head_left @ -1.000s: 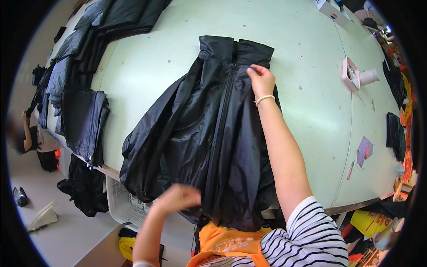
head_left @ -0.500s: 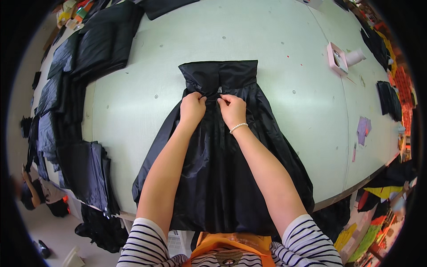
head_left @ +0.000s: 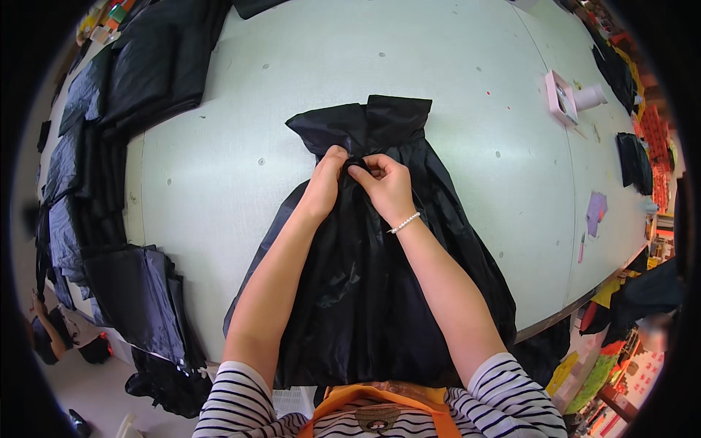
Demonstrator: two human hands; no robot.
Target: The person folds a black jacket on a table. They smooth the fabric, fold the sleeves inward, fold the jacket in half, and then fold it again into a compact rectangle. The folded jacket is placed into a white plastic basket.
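Note:
A black pleated skirt (head_left: 365, 306) of shiny cloth lies on the pale green table before me, its wide waistband (head_left: 398, 117) at the far end. My left hand (head_left: 325, 182) pinches the cloth just below the middle of the band. Close beside it, my right hand (head_left: 387, 186) grips the same spot with thumb and fingers curled together. The fingertips nearly meet around the opening between the band's two halves. What exactly lies between them is hidden by fingers and dark folds.
Stacks of folded black cloth (head_left: 146, 73) line the table's left side. At the right are a pink tray (head_left: 561, 98), a white spool (head_left: 588, 96), a purple scrap (head_left: 596, 212) and a thin tool (head_left: 581, 248). A person's arm (head_left: 50, 328) shows beyond the left edge.
My hands have come closer together at the skirt's middle. The waistband's left half has tilted and folded, its right half now overlapping higher. My view has shifted slightly.

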